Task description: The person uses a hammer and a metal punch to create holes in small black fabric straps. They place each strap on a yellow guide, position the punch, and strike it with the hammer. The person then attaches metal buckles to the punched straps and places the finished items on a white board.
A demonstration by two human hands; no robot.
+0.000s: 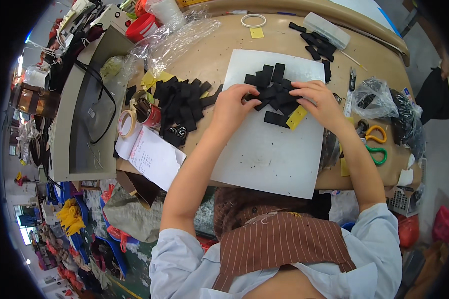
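A heap of short black fabric strips (272, 94) lies on a white board (264, 164) in front of me. At the heap's left side, the thumb and fingers of my left hand (233, 103) pinch one black strip (250, 96). My right hand (320, 102) rests at the right side of the heap, thumb and fingers apart and curved, fingertips touching the strips. Just below those fingertips is a yellow card piece (297, 117) with small holes. A single black strip (276, 118) lies at the heap's near edge.
To the left are a larger black strip pile (187, 102), an open notebook (152, 155), a tape roll (126, 123) and a red tin (153, 117). To the right lie scissors with orange and green handles (377, 155), a cutter (352, 79) and plastic bags (374, 97). A clear box (327, 30) stands behind.
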